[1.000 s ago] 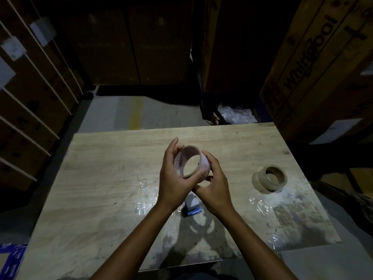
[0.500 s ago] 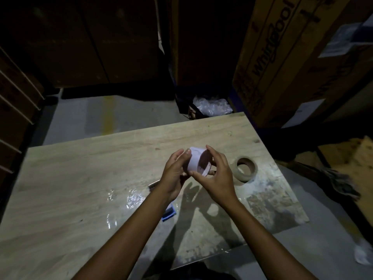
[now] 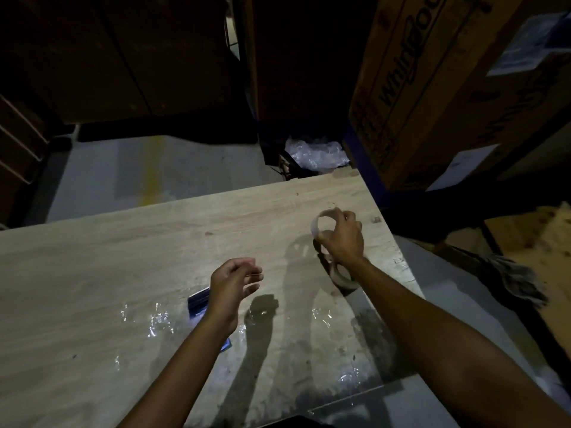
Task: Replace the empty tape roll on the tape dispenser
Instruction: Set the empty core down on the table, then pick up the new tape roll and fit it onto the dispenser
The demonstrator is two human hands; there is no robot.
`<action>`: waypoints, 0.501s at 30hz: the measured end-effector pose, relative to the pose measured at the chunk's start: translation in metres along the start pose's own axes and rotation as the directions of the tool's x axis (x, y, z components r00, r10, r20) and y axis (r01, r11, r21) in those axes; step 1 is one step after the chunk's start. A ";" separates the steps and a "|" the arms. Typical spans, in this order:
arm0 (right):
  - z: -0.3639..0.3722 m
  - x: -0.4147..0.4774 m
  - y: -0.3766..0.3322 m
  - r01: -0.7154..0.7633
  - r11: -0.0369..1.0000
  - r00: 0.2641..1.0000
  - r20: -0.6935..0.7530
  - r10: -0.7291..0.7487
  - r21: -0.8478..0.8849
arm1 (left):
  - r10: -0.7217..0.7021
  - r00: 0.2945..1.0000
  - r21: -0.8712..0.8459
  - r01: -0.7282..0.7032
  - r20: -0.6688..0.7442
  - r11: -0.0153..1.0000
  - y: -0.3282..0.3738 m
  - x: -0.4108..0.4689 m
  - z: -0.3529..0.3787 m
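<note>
My right hand (image 3: 344, 237) grips a thin pale ring, the empty tape core (image 3: 321, 222), above the right part of the wooden table (image 3: 123, 257). Just below that hand a brown tape roll (image 3: 341, 278) lies on the table, partly hidden by my wrist. My left hand (image 3: 233, 284) hovers mid-table with fingers loosely curled and nothing in it. Under my left forearm lies the blue tape dispenser (image 3: 199, 301), mostly hidden.
Clear plastic film (image 3: 154, 319) is stuck on the table near the dispenser. A large printed cardboard box (image 3: 432, 88) stands at the right, crumpled plastic (image 3: 315, 152) behind the table's far edge. The floor drops off past the right edge.
Both hands held the pale ring together in front of me. Now only my right hand holds it and has carried it right, above the brown roll. My left hand has let go.
</note>
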State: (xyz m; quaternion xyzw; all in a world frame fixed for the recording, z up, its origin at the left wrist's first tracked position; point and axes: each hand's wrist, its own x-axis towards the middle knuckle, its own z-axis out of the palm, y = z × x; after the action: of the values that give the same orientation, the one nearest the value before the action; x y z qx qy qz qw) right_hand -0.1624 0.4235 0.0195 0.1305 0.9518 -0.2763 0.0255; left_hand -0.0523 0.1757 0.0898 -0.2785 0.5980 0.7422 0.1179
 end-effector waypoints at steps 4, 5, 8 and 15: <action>0.015 0.029 0.021 -0.027 0.996 0.996 0.086 0.035 -0.085 | 0.027 0.998 0.009 -0.026 -0.054 1.000 -0.007 0.002 -0.003; 0.017 0.034 0.023 -0.041 0.994 0.994 0.098 0.050 -0.097 | 0.035 0.997 0.012 -0.035 -0.065 0.999 -0.008 0.003 -0.004; 0.023 0.045 0.027 -0.072 0.988 0.988 0.124 0.090 -0.140 | 0.049 0.994 0.021 -0.047 -0.095 0.999 -0.011 0.005 -0.007; 0.021 0.056 0.030 -0.084 0.994 0.978 0.183 0.097 -0.076 | 0.047 0.993 0.052 -0.042 -0.108 0.998 -0.020 0.014 0.002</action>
State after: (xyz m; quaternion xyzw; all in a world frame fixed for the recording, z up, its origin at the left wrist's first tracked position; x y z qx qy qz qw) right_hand -0.2087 0.4498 -0.0209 0.1462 0.9472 -0.2532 0.1316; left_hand -0.0543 0.1810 0.0654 -0.3020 0.6278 0.7134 0.0753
